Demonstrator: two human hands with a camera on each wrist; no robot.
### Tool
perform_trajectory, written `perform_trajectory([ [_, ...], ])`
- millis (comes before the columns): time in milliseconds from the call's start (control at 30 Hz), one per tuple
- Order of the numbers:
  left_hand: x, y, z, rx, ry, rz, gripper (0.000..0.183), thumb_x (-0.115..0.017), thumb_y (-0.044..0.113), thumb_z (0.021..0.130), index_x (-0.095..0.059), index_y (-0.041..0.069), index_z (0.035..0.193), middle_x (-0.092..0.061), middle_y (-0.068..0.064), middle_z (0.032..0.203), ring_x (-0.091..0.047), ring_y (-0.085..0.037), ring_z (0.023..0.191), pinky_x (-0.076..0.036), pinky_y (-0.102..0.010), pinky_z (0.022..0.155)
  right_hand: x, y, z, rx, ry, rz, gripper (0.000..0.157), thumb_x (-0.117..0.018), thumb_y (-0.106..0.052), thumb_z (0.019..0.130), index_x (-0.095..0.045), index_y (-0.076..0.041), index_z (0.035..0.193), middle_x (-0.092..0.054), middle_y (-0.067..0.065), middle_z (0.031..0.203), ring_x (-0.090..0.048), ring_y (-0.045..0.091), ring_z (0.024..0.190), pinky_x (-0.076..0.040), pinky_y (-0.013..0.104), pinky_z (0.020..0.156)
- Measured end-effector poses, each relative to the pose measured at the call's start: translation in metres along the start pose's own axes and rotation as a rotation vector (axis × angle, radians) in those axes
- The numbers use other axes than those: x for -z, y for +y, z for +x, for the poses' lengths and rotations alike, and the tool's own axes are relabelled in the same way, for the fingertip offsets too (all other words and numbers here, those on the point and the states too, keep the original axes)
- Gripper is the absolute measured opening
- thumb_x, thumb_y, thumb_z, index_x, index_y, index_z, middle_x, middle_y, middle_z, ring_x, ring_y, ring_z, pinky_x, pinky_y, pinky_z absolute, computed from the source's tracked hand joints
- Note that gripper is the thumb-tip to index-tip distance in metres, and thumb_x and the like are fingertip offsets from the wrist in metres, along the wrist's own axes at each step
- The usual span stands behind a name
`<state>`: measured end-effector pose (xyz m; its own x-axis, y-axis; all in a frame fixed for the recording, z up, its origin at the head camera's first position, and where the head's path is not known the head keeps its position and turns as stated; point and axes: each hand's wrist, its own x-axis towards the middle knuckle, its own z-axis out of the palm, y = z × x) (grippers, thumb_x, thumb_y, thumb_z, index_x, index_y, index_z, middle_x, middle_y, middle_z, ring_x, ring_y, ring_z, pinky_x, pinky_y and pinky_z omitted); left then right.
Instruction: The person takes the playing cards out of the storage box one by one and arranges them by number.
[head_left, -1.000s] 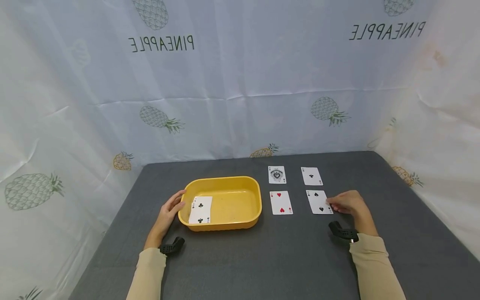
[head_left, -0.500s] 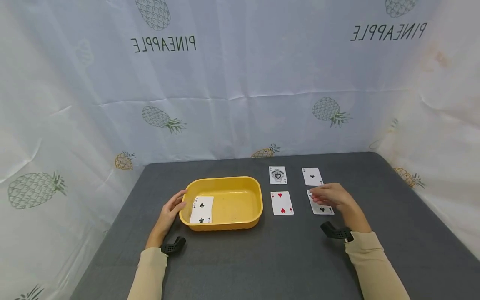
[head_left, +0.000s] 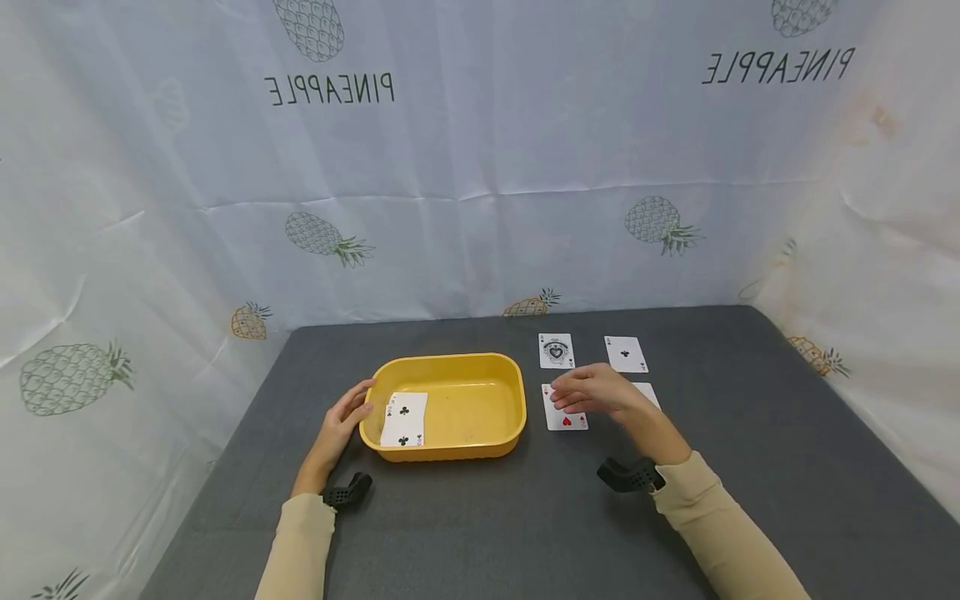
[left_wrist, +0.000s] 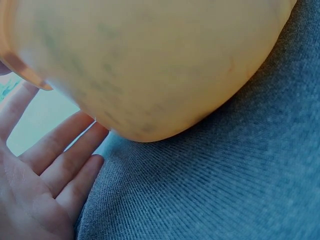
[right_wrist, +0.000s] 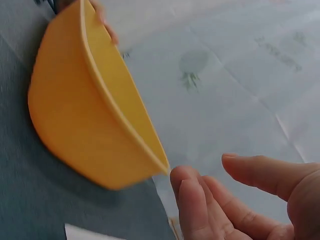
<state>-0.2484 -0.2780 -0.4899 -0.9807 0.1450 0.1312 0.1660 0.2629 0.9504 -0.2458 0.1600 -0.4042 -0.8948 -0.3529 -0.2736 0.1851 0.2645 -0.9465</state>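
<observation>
My left hand (head_left: 335,433) holds the left rim of a yellow plastic tray (head_left: 450,450), with several fingers along its outer wall in the left wrist view. Inside the tray, at its left end, lie overlapping playing cards with a two of clubs (head_left: 405,417) on top. My right hand (head_left: 603,392) hovers above a two of hearts (head_left: 566,422), hiding part of it. Its thumb stands apart from the fingers (right_wrist: 192,205) in the right wrist view, and nothing is between them. A two of spades (head_left: 649,391) is mostly hidden behind that hand.
Behind the two of hearts lies a card with an ornate emblem (head_left: 557,350), and beside it an ace of clubs (head_left: 626,353). Everything is on a dark grey cloth-covered table (head_left: 480,533). White pineapple-print curtains (head_left: 480,250) enclose the back and sides.
My right hand has left the two of spades, which stays on the table, and moved left over the two of hearts. The left hand and the tray have stayed in place.
</observation>
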Motion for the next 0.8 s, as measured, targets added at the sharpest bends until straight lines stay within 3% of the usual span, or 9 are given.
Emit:
perform_trajectory([
  [433, 0.0, -0.001, 0.0, -0.016, 0.003, -0.005, 0.05, -0.05, 0.021, 0.101, -0.038, 0.004, 0.146, -0.045, -0.028, 0.144, -0.051, 0.016, 0.111, -0.041, -0.005, 0.089, -0.059, -0.027, 0.018, -0.008, -0.108, 0.033, 0.043, -0.064, -0.014, 0.091, -0.057, 0.016, 0.121, -0.076, 0.01, 0.092, -0.073, 0.012, 0.077, -0.059, 0.03, 0.077],
  [633, 0.0, 0.0, 0.0, -0.004, 0.01, 0.004, 0.05, -0.05, 0.021, 0.101, -0.038, 0.004, 0.146, -0.045, -0.029, 0.144, -0.051, 0.017, 0.11, -0.041, -0.004, 0.089, -0.083, -0.032, 0.03, -0.028, -0.154, 0.067, 0.04, -0.062, -0.011, 0.091, -0.057, 0.016, 0.121, -0.075, 0.011, 0.092, -0.072, 0.011, 0.076, -0.055, 0.039, 0.085],
  [800, 0.0, 0.002, -0.001, 0.001, 0.008, 0.001, 0.049, -0.051, 0.021, 0.1, -0.039, 0.004, 0.145, -0.045, -0.028, 0.144, -0.051, 0.017, 0.11, -0.041, -0.004, 0.089, -0.106, -0.031, 0.04, -0.049, -0.187, 0.086, 0.038, -0.061, -0.008, 0.092, -0.057, 0.018, 0.12, -0.074, 0.012, 0.092, -0.072, 0.014, 0.077, -0.057, 0.038, 0.084],
])
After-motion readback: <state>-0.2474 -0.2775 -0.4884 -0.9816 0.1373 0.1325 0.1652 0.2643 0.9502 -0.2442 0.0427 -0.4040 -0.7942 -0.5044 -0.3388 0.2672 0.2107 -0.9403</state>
